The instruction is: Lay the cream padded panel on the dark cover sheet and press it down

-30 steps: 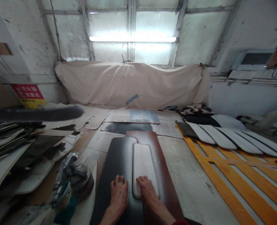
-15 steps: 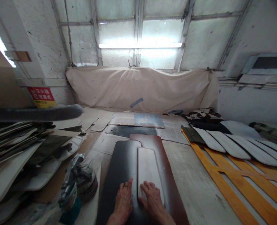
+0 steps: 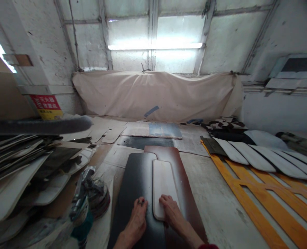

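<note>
A pale, rounded oblong panel point(image 3: 165, 176) lies on a dark sheet point(image 3: 135, 176) with a whitish misted patch, overlapping a reddish-brown sheet point(image 3: 186, 193). My right hand point(image 3: 171, 211) is closed over the panel's near right edge, fingers bent on its top face; the thumb is hidden. To the left of the panel, my left hand point(image 3: 137, 216) rests at the dark sheet with its fingers curled in. Whatever lies inside those fingers, if anything, is hidden. A metal spray gun point(image 3: 82, 188) with a stained cup and teal lower part stands left of the sheets.
Piled panels and sheets point(image 3: 15, 173) fill the left side, under a blurred grey bar point(image 3: 39, 125). On the right, white curved pieces point(image 3: 249, 157) lie on an orange slatted frame point(image 3: 246, 193). A beige cloth point(image 3: 155, 93) hangs along the back under a lit tube point(image 3: 154, 46).
My right hand has gone from lying spread on the pale panel to gripping its right edge. My left fingers have curled in. The view has tilted slightly down.
</note>
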`<state>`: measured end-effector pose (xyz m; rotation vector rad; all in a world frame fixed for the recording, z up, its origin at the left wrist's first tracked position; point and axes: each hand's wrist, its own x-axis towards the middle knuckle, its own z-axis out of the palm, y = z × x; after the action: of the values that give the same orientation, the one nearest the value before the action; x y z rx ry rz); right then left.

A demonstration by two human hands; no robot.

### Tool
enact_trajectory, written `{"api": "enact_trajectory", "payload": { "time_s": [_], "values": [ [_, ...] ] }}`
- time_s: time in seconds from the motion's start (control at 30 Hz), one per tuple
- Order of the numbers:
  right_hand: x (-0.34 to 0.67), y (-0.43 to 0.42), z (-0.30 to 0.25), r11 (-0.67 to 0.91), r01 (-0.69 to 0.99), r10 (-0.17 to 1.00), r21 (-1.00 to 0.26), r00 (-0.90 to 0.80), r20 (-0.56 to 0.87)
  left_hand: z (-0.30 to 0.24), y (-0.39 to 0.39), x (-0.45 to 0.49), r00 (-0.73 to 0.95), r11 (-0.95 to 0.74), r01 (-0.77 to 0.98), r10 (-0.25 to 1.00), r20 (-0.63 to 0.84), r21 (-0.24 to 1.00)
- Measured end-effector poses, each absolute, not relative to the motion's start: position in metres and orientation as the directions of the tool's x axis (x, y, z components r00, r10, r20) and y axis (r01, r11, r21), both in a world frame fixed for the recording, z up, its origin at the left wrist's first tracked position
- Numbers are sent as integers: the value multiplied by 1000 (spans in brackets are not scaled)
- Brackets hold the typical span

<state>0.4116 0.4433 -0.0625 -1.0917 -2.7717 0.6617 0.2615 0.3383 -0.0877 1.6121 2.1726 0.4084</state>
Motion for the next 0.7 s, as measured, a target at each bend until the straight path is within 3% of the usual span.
{"api": "enact_trajectory", "payload": {
  "time_s": [0.23, 0.3, 0.4, 0.5, 0.6, 0.7],
  "values": [
    [409, 437, -70, 690, 613, 652, -386, -758, -38, -20, 315, 270, -331, 192, 634, 943, 38, 749],
    [409, 436, -70, 698, 623, 657, -352, -753, -29, -3, 298, 281, -177, 55, 618, 982, 71, 784],
    [405, 432, -66, 686, 690, 701, -232, -712, -44, 15, 260, 289, 93, -118, 447, 992, 85, 887],
    [396, 416, -58, 639, 747, 754, -180, -655, -42, 38, 209, 265, 184, -34, 158, 983, 4, 987],
    [379, 379, -47, 607, 759, 785, -235, -620, 25, 60, 155, 205, 29, 80, -101, 997, -77, 992],
    [362, 329, -38, 611, 720, 781, -329, -616, 101, 44, 108, 127, -419, 65, -12, 906, -65, 998]
  ]
}}
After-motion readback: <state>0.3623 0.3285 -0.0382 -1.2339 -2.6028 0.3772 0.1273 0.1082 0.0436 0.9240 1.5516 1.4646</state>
